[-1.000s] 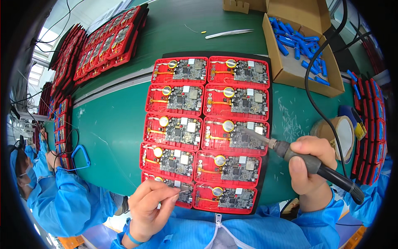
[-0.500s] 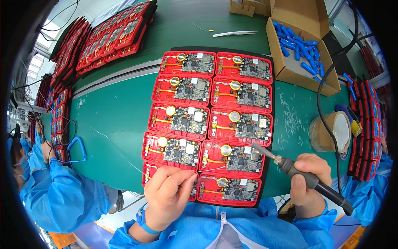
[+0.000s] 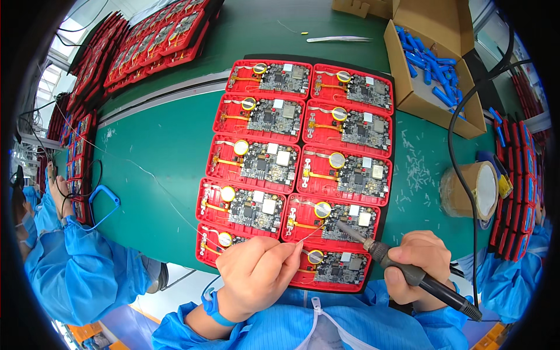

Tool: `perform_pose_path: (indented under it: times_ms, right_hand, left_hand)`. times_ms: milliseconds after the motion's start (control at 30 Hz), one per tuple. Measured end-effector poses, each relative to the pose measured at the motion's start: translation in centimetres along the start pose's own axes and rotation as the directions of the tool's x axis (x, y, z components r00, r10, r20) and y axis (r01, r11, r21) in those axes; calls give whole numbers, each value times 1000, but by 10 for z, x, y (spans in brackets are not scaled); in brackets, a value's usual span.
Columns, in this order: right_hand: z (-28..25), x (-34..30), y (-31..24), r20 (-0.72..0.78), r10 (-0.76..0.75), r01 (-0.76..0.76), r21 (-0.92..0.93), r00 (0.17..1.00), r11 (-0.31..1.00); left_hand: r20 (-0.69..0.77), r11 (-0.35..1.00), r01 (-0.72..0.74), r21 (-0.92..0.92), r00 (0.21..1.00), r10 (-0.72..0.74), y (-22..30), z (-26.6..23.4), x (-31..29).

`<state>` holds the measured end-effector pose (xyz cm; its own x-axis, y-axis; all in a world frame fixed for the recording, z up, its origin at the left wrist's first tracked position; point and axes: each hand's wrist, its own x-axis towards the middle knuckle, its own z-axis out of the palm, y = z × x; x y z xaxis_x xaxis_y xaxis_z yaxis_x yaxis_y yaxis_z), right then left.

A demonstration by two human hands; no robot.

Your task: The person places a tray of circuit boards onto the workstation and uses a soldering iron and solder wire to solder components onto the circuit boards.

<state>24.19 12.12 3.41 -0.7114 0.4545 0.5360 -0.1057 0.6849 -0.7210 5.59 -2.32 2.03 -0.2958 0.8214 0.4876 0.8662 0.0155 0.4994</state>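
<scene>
My left hand (image 3: pixel 256 271) pinches a thin strand of solder wire (image 3: pixel 313 233) between thumb and fingertips. The wire's short end reaches up to the circuit board (image 3: pixel 353 217) in a red case, just below its round coin cell (image 3: pixel 322 210). From the same hand a long, loose strand trails away over the mat to the far left. My right hand (image 3: pixel 421 262) grips a soldering iron (image 3: pixel 446 290) by its dark handle. The iron's metal tip lies over the same board, close to the wire's end; whether they touch is too small to tell.
Several red cases with boards lie in two columns on a black tray (image 3: pixel 382 198). On the right stand an open cardboard box (image 3: pixel 408 108) of blue cylindrical cells and a tape roll (image 3: pixel 469 189). White tweezers (image 3: pixel 339 39) lie behind. A co-worker's blue sleeve (image 3: pixel 87 262) shows at left.
My left hand has moved right with the solder wire. The iron's tip has moved down and left onto the board, nearer the wire's end. The view has shifted slightly.
</scene>
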Motion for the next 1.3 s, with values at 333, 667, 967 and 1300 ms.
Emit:
perform_pose_path:
  times_ms: [333, 667, 967, 1300]
  right_hand:
    - [3, 2, 1, 43, 26, -28, 41, 999, 999]
    - [4, 4, 3, 47, 8, -9, 29, 999, 1000]
    - [2, 2, 2, 32, 7, -8, 44, 999, 999]
    - [-1, -7, 2, -66, 9, -7, 42, 998, 999]
  left_hand:
    - [32, 1000, 17, 21, 999, -18, 1, 2, 0]
    - [35, 999, -7, 33, 999, 6, 2, 5, 6]
    - [108, 1000, 29, 8, 994, -29, 8, -1, 8]
    - [160, 993, 98, -69, 983, -86, 2, -37, -20]
